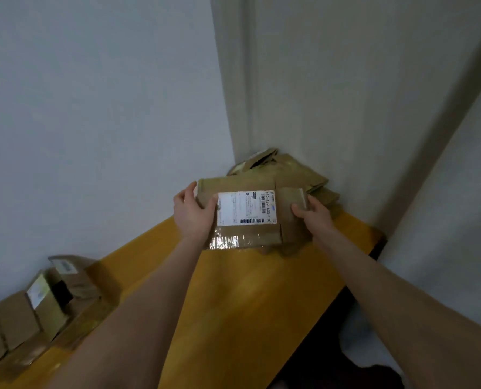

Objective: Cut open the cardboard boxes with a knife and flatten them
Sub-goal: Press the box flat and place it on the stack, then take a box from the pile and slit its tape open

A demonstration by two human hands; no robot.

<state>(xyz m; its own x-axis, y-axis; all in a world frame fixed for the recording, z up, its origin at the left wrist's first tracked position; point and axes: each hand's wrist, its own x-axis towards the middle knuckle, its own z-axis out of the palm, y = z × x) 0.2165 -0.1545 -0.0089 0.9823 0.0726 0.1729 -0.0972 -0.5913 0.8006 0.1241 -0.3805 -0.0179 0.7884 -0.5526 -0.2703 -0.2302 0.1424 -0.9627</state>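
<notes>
Yellow wooden desk (233, 304) beneath and nearer than the left hand (190, 213); pale grey wall (93, 108) beyond it; off-white vertical wall panel (346, 108) beyond the right hand (313, 213).

1. Dim, flat indoor light here, walls (93, 108) grey-blue, no hard shadows anywhere.
2. Glare flashes off the clear tape (224, 240) on the held box (233, 184); a soft sheen sits on the yellow bench (247, 290).
3. The boxes (17, 318) at lower left smear with motion blur.
4. Wide-angle bending curves the wall lines toward the edges; everything looks slightly soft.
</notes>
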